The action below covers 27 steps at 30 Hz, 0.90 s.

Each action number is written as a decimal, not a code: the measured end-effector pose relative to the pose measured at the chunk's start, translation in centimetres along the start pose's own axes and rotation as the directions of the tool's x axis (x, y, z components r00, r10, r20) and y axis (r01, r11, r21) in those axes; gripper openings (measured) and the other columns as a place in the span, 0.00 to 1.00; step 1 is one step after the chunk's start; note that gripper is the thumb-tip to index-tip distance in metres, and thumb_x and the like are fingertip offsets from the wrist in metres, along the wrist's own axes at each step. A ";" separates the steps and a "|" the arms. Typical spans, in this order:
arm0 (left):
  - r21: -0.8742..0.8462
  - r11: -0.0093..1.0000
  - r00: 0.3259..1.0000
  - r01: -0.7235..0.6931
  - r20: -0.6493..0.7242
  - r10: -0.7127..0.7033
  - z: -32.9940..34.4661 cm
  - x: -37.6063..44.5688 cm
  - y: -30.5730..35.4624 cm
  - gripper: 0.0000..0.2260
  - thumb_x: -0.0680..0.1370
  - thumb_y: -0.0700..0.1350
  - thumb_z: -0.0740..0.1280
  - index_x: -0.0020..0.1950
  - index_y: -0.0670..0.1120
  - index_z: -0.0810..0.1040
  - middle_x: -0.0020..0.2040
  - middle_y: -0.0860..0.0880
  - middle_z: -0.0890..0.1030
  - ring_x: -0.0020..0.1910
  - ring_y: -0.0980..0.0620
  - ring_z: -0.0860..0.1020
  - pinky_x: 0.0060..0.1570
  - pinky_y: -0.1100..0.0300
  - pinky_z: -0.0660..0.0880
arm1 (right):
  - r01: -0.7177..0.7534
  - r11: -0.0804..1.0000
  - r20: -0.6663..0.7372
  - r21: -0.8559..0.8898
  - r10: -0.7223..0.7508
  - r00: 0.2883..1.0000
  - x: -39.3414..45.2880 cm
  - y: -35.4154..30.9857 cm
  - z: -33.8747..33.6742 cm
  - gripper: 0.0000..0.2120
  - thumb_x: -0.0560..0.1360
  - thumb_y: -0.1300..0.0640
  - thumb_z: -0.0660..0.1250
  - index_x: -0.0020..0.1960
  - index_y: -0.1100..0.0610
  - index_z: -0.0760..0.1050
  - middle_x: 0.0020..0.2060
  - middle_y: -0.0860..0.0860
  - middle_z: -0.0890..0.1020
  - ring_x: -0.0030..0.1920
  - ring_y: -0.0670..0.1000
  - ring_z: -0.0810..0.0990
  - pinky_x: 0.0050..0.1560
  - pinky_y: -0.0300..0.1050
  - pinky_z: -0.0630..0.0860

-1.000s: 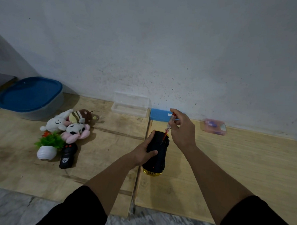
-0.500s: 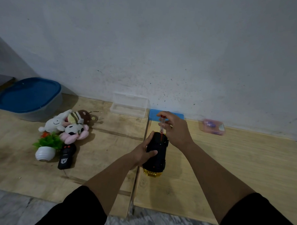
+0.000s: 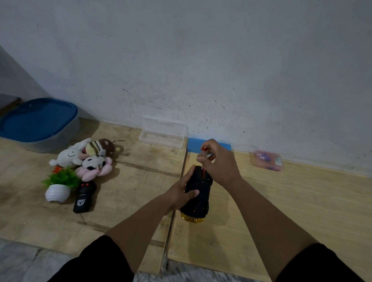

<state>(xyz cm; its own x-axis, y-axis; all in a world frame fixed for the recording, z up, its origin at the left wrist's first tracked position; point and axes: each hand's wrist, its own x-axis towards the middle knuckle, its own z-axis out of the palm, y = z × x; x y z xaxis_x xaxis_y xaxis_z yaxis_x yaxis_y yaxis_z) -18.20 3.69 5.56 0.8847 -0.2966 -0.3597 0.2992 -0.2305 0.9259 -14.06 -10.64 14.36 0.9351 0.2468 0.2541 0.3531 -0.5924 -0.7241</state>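
Happening now: a person, seen from their own head looking down, works a small screwdriver (image 3: 203, 156) into a black toy car (image 3: 199, 203) by a white wall.
Toy car: lies lengthwise on the right-hand wooden board (image 3: 284, 209), just beside the seam between two boards, its yellow end toward the viewer. It looks underside up, but the body is too dark to be sure.
Left hand (image 3: 181, 194): wrapped round the car's left side, thumb laid across the top, gripping it steady.
Right hand (image 3: 220, 163): fingertips pinch the screwdriver's clear, red-capped handle from above.
Screwdriver: nearly upright, tip resting on the car's far end. The screw itself cannot be made out.
Likely step: turning a screw, probably on a cover.
Risk, slipping: a tilted shaft or too little downward pressure could let the tip jump out, chewing the screw head or skidding toward the nearby left thumb.
Risk, lost screw: a freed screw could roll into the seam between the boards.
Risk, twisting: a slack left grip would let the car turn with the tool.
Nearby: plush toys (image 3: 84, 155), a potted plant (image 3: 60, 184) and a remote control (image 3: 83, 198) lie well apart at left. A blue-lidded tub (image 3: 36, 123), clear box (image 3: 162, 133) and pink box (image 3: 267, 160) sit by the wall.
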 end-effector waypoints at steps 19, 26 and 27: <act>0.005 1.000 1.000 -0.009 0.002 0.009 -0.8 -0.3 -0.5 0.36 0.77 0.47 0.66 0.74 0.65 0.45 0.71 0.52 0.66 0.63 0.54 0.68 0.62 0.51 0.72 | -0.206 0.945 0.137 0.253 0.176 0.975 0.1 -0.2 -1.1 0.03 0.72 0.58 0.70 0.41 0.56 0.77 0.34 0.53 0.78 0.29 0.50 0.83 0.32 0.41 0.81; 0.003 0.998 0.998 -0.058 0.001 0.058 -1.2 -0.3 -0.6 0.35 0.77 0.49 0.67 0.75 0.63 0.47 0.68 0.53 0.68 0.63 0.54 0.70 0.59 0.52 0.74 | -0.337 0.866 0.322 0.371 0.220 0.921 0.1 -0.9 -1.1 0.05 0.79 0.57 0.58 0.49 0.52 0.73 0.49 0.54 0.80 0.40 0.51 0.85 0.40 0.38 0.80; 0.006 0.998 0.998 -0.064 0.001 0.064 -1.1 -0.3 -0.4 0.34 0.77 0.49 0.67 0.74 0.64 0.50 0.67 0.53 0.69 0.63 0.53 0.71 0.59 0.52 0.74 | -0.323 0.875 0.316 0.361 0.211 0.925 0.2 -1.1 -0.9 0.05 0.80 0.59 0.58 0.51 0.53 0.72 0.48 0.54 0.80 0.40 0.51 0.85 0.40 0.37 0.80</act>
<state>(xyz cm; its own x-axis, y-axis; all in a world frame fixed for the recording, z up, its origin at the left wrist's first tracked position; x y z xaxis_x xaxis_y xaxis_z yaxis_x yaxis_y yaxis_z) -18.16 4.86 5.43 0.9014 -0.3120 -0.3002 0.2399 -0.2171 0.9462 -14.24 -10.58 15.80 0.9308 0.3454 -0.1199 -0.0029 -0.3211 -0.9470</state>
